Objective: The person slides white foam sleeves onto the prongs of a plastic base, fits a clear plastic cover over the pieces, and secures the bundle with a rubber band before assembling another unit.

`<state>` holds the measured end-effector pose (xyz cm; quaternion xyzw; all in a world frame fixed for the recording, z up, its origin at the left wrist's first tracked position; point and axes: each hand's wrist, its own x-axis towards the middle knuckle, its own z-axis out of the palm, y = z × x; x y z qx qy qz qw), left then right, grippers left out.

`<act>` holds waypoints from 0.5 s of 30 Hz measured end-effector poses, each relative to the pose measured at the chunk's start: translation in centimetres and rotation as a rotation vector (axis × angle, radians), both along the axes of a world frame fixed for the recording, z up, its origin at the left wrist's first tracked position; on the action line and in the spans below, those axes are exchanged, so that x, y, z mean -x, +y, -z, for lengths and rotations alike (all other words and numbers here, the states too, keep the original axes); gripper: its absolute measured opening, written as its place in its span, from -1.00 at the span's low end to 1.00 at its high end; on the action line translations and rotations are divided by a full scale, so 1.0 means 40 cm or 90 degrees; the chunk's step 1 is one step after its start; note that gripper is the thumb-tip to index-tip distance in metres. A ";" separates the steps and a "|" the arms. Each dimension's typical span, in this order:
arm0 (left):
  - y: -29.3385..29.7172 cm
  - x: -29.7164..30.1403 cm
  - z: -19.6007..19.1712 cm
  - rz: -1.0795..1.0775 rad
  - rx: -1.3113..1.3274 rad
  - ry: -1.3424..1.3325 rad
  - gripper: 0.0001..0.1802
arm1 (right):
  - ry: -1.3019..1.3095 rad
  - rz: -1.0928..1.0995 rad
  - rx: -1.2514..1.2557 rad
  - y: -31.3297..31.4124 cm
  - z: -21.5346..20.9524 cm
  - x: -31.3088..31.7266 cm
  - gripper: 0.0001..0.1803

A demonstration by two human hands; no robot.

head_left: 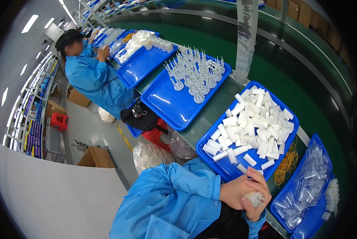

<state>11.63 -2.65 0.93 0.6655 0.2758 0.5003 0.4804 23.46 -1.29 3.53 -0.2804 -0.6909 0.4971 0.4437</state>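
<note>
Near the lower right, my left hand (233, 192) and my right hand (262, 192) are pressed together, with fingers closed round a small bundle of whitish, thin-ended pieces (255, 198). The bundle's near end shows between the fingers, and a yellowish tint is visible on it. The rest of it is hidden by my hands. Just beyond them lies a blue tray (210, 161) heaped with short white pieces (254, 123), flat-sided or tube-like. Tangled yellow rubber bands (286, 165) lie to the right of that tray.
Another blue tray (302, 187) at right holds clear plastic sleeves (306, 193), with a white bristly bundle (332, 195) beside it. Farther left, a blue tray (162, 105) carries clear stemmed pieces (194, 73). A co-worker in blue (95, 79) works beyond. A metal post (246, 40) rises behind.
</note>
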 end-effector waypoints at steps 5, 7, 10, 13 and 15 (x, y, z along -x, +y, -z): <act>0.008 0.000 0.006 0.027 -0.028 0.024 -0.64 | -0.005 -0.006 -0.017 0.003 -0.001 -0.002 -0.57; 0.017 0.007 -0.005 0.040 -0.032 0.050 -0.62 | -0.023 0.021 -0.029 0.005 0.000 -0.012 -0.55; 0.020 0.015 -0.024 0.149 0.039 0.018 -0.59 | -0.060 -0.025 -0.047 0.008 0.000 -0.040 -0.45; -0.001 0.005 0.017 0.149 0.075 -0.051 -0.55 | -0.090 -0.084 -0.050 0.009 -0.016 -0.024 -0.41; -0.008 -0.002 0.039 0.163 0.081 -0.036 -0.53 | -0.082 -0.098 -0.018 0.010 -0.029 -0.017 -0.45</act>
